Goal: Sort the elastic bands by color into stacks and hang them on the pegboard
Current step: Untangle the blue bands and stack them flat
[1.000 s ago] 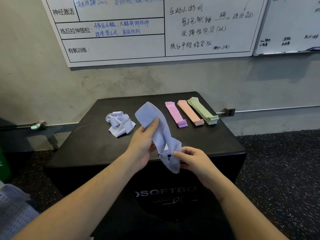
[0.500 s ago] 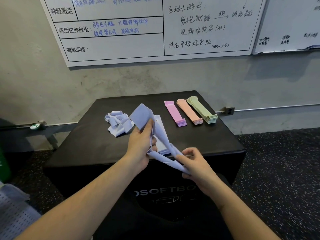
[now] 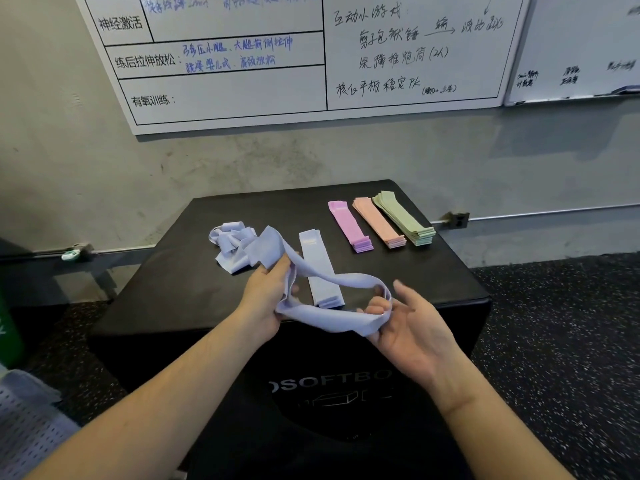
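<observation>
Two whiteboards (image 3: 311, 57) with handwriting hang on a grey concrete wall (image 3: 69, 161). The floor (image 3: 571, 323) is dark speckled rubber. A black bench (image 3: 433, 271) stands against the wall.

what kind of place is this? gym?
Most likely a gym or training studio. A wall whiteboard carries handwritten workout notes, the work surface is a black soft plyo box, the floor is speckled rubber, and elastic bands lie sorted, such as the green stack.
</observation>
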